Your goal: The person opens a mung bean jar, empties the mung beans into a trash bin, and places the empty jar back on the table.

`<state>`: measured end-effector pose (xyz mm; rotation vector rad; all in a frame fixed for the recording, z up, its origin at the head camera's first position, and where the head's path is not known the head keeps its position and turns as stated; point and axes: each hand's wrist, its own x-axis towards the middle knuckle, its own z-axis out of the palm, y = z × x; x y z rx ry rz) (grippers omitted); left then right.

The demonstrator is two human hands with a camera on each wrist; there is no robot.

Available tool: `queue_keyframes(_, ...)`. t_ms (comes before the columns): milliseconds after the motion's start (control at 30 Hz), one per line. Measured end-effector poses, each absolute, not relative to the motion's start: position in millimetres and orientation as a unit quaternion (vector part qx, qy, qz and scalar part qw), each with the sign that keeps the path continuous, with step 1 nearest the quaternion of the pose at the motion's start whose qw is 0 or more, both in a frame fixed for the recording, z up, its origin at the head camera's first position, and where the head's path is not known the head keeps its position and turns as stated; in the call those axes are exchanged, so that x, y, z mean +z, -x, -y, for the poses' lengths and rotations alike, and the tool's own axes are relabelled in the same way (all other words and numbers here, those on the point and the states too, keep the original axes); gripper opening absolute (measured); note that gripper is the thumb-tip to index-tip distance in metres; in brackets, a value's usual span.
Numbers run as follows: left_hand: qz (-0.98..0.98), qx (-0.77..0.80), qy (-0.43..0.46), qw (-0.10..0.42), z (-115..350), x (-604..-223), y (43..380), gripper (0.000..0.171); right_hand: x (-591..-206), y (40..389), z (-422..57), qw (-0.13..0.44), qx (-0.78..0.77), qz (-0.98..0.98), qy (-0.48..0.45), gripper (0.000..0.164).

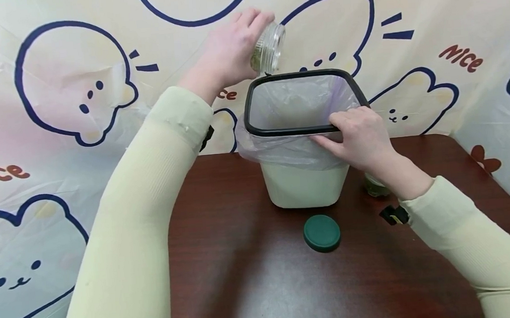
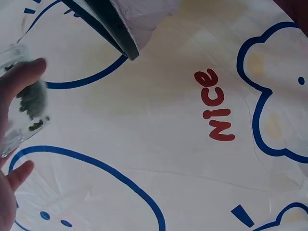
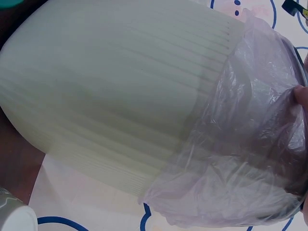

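Observation:
My left hand [image 1: 234, 48] grips a clear glass jar [image 1: 270, 48], tipped on its side with its mouth to the right, by the left rim of a pale trash bin [image 1: 308, 184]. Green bits show inside the jar [image 2: 32, 98] in the left wrist view. The bin has a black rim [image 1: 291, 131] and a translucent liner bag [image 1: 281, 152] folded over it. At the front right corner my right hand [image 1: 363, 135] holds that rim, thumb below and fingers over the top. Only a little of this hand enters the right wrist view, beside the liner [image 3: 240, 144].
A round green lid [image 1: 321, 231] lies on the brown table [image 1: 255, 278] before the bin. Another small jar [image 1: 376, 187] stands right of the bin, partly behind my right wrist. A cartoon-printed curtain [image 1: 174, 50] hangs close behind.

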<state>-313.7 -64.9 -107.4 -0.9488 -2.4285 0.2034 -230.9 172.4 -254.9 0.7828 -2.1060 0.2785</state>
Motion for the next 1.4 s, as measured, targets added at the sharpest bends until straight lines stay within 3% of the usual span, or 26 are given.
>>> queue_keyframes(300,0.899,0.123,0.363,0.211,64.7,-109.1,313.6,0.082,-255.3,232.4,-172.8,0.427,0.112,0.84,-0.315,0.043)
queue_keyframes(500,0.903,0.107,0.358,0.211,66.3,-111.3,315.4,0.082,-255.7,232.3,-173.2,0.425,0.111,0.841,-0.314,0.043)
queue_keyframes(733,0.899,0.104,0.348,0.246,64.0,-107.6,314.6,0.084,-254.3,231.9,-173.8,0.429,0.109,0.84,-0.315,0.043)
queue_keyframes(967,0.903,0.127,0.366,0.185,61.3,-109.5,314.0,0.086,-255.0,232.2,-173.3,0.428,0.112,0.84,-0.314,0.043)
queue_keyframes(1400,0.896,0.11,0.355,0.242,65.7,-107.2,313.3,0.082,-254.0,230.9,-172.7,0.432,0.116,0.836,-0.317,0.043)
